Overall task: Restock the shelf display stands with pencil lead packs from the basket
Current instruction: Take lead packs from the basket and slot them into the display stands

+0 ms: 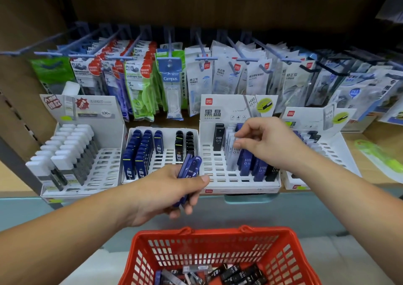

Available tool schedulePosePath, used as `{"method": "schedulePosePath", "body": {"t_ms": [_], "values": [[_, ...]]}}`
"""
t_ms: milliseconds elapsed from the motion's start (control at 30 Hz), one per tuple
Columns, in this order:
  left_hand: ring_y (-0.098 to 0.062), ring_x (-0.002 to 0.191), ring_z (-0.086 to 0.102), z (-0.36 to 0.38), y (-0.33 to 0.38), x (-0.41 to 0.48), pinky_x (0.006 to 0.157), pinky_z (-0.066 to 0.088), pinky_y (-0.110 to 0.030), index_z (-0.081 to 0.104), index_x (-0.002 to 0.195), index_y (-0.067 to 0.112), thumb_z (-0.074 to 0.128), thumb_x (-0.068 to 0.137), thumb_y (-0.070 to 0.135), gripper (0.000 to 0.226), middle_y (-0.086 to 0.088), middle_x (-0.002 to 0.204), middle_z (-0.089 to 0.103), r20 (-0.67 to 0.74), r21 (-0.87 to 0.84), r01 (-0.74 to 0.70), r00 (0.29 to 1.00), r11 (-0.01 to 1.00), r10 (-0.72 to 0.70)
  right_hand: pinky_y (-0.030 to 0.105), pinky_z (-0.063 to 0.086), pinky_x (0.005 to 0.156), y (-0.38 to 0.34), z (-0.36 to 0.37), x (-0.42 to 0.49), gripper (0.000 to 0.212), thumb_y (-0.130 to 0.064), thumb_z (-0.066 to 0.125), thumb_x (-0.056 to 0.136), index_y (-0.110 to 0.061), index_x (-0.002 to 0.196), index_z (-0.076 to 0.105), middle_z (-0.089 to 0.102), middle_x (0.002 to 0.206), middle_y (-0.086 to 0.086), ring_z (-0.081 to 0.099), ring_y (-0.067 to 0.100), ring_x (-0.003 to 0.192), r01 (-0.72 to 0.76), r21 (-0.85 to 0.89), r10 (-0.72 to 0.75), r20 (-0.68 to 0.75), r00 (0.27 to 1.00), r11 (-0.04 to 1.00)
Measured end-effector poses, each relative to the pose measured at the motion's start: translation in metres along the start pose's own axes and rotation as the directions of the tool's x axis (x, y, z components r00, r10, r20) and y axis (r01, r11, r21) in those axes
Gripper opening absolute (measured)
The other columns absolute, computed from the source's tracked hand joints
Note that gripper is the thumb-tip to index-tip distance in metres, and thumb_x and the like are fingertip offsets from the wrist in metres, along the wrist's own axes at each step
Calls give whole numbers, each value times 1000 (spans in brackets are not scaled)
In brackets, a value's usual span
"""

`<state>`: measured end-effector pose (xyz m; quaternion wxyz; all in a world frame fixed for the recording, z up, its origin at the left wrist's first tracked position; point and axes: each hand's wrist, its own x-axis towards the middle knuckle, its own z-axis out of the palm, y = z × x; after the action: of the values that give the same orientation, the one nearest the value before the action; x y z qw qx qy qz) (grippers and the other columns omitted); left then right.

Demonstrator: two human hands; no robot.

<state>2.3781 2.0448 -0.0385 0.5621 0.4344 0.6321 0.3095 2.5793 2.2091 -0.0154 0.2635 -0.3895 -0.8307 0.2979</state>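
My left hand (165, 194) grips a small bunch of blue pencil lead packs (189, 168) in front of the shelf edge. My right hand (265, 142) reaches over the white stand marked HB 0.5 (220, 176), fingers curled and pinching at the tops of the clear and blue packs (246, 161) standing in its slots. A black pack (218, 139) stands at the back of that stand. The red basket (209, 244) sits low in front, with several black, grey and blue packs (235, 273) on its bottom.
Left of the HB stand are a stand with blue and black packs (161, 154) and one with white-capped packs (104, 160). Another white stand (329, 151) is to the right. Correction tape refills (170, 77) hang on hooks behind. A green item (379, 156) lies at the far right.
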Motion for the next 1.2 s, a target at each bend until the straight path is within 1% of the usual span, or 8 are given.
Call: {"method": "schedulePosePath", "body": {"t_ms": [233, 433, 500, 600, 667, 800, 967, 1200], "values": [[-17, 64, 57, -3, -1, 2, 53, 38, -29, 61, 77, 14, 66, 98, 42, 35, -6, 69, 58, -13, -9, -22, 1000, 1000, 21, 38, 58, 86, 8, 5, 2, 18, -29, 85, 81, -42, 83, 73, 74, 84, -24, 70, 2, 82, -2, -223, 22, 87, 996, 975], [-14, 53, 49, -3, 1, 2, 49, 33, -29, 56, 73, 14, 67, 98, 39, 37, -2, 59, 51, -5, -21, -28, 1000, 999, 28, 25, 44, 76, 4, 2, -1, 12, -25, 79, 88, -31, 98, 78, 62, 86, -17, 54, -9, 72, 109, -224, -126, -62, 990, 968], [-14, 52, 42, -5, 2, 0, 48, 31, -27, 59, 86, 14, 72, 95, 38, 29, 0, 60, 47, 1, -45, -26, 1000, 999, 26, 23, 44, 70, -17, 2, -7, 5, -28, 78, 89, -33, 89, 76, 64, 87, -10, 54, -3, 70, 166, -151, -179, -80, 981, 975], [-13, 54, 34, -10, 4, -6, 47, 25, -25, 54, 84, 20, 79, 90, 34, 28, 4, 60, 42, 5, -54, -38, 999, 998, 38, 19, 48, 58, -58, 18, -19, 10, -26, 78, 89, -26, 99, 78, 73, 90, 0, 56, 0, 63, 67, 229, -116, 211, 971, 971], [-14, 54, 28, -13, 5, -14, 47, 20, -25, 52, 89, 20, 80, 89, 27, 29, 5, 60, 39, -3, -60, -51, 999, 997, 51, 23, 43, 47, -72, 39, -21, 23, -24, 82, 85, -21, 107, 77, 71, 91, 7, 54, 12, 62, -23, 350, -102, 335, 937, 936], [-14, 53, 25, -25, 0, -32, 46, 17, -25, 54, 93, 18, 81, 89, 24, 27, 1, 63, 34, -55, -75, -65, 997, 995, 61, 30, 47, 46, -84, 67, -12, 27, -15, 83, 81, -7, 104, 72, 64, 77, 8, 56, 18, 55, -103, 455, -88, 379, 921, 884], [-14, 48, 46, -41, -9, -51, 41, 28, -23, 58, 113, 5, 72, 96, 25, 30, -6, 69, 50, -182, -76, -124, 977, 989, 108, 33, 53, 51, -99, 87, -4, 44, -28, 83, 71, 0, 101, 68, 70, 77, 14, 62, 25, 59, -179, 507, -76, 443, 893, 843], [-18, 60, 60, -55, -15, -59, 45, 42, -28, 63, 104, 13, 64, 103, 26, 13, -8, 77, 62, -112, -74, -213, 973, 974, 204, 28, 47, 42, -111, 95, -2, 38, -29, 81, 73, -2, 98, 72, 64, 73, 22, 56, 19, 50, -233, 517, -41, 464, 885, 824]]}}
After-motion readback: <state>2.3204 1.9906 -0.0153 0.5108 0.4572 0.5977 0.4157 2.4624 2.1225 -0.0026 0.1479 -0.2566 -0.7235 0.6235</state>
